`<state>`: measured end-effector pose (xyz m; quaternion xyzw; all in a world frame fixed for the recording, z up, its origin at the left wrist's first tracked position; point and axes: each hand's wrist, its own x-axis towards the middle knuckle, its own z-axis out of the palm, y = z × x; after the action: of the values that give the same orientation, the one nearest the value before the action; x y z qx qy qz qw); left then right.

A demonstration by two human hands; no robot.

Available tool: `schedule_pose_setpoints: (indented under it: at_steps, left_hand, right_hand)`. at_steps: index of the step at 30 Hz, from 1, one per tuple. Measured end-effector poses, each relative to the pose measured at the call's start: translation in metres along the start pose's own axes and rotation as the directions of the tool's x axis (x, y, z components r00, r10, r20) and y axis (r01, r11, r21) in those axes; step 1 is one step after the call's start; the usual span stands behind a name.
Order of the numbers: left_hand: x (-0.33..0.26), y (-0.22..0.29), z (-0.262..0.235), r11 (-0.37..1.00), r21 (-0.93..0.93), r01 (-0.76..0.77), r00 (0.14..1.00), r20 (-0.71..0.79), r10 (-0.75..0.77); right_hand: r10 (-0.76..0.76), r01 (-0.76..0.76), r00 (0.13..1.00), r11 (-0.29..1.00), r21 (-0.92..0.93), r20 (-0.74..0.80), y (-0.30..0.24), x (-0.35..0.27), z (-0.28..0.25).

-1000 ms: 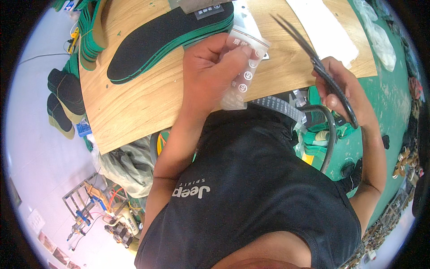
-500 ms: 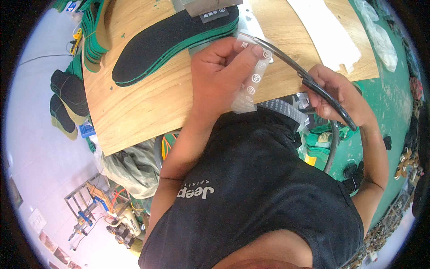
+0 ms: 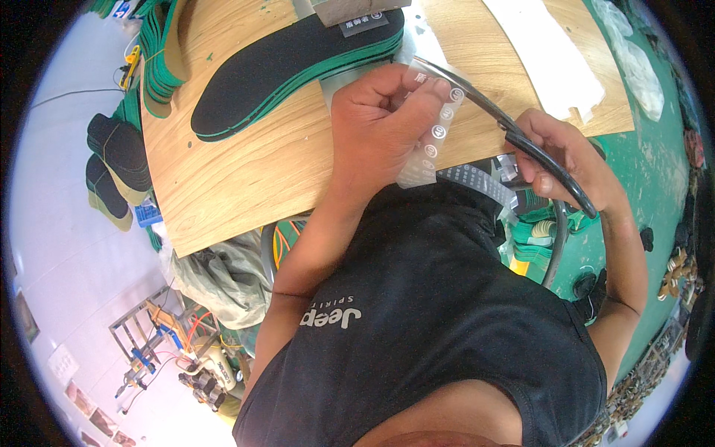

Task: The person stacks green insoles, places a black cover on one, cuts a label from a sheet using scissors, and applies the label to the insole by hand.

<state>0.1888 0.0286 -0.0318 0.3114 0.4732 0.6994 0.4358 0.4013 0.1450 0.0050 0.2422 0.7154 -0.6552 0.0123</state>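
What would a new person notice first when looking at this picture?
At the centre, the left hand holds a clear plastic strip with round white labels, and the right hand brings long dark scissors to its upper end. Behind them, on the light wooden board, lies a stack of black insoles with green edges. More insoles of the same kind lie past the board's left edge.

We see a wooden board point(image 3: 246, 171) w/ black green-edged insoles point(image 3: 290, 63) & a white sheet point(image 3: 551, 56) lying on it.
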Motion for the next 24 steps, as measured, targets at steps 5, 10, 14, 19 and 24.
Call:
schedule_pose_setpoints:
  at_steps: [5, 10, 14, 19, 24]
  left_hand:
    - [-0.002, 0.001, -0.002, 0.997, 0.076, 0.016, 1.000, -0.006, -0.016]
    - [-0.003, 0.002, -0.005, 0.998, 0.002, 0.067, 0.996, 0.054, -0.067]
    - [-0.005, 0.004, -0.006, 0.995, 0.014, 0.102, 0.990, 0.099, -0.102]
    - [-0.009, -0.002, -0.001, 0.998, 0.037, 0.051, 0.993, 0.105, -0.055]
    - [-0.013, -0.010, 0.008, 0.997, 0.068, 0.040, 0.982, 0.179, -0.052]
  right_hand:
    - [0.165, -0.165, 0.986, 0.986, -0.019, 0.004, -0.007, -0.002, -0.003]
    - [0.040, -0.054, 0.995, 0.986, -0.159, -0.088, -0.005, -0.003, 0.000]
    - [-0.158, 0.121, 0.981, 0.953, -0.279, -0.112, 0.002, -0.002, 0.001]
    - [0.000, -0.034, 0.987, 0.978, -0.204, -0.163, 0.000, -0.010, 0.003]
    - [-0.040, 0.010, 0.977, 0.990, -0.142, -0.208, 0.021, -0.029, 0.007]
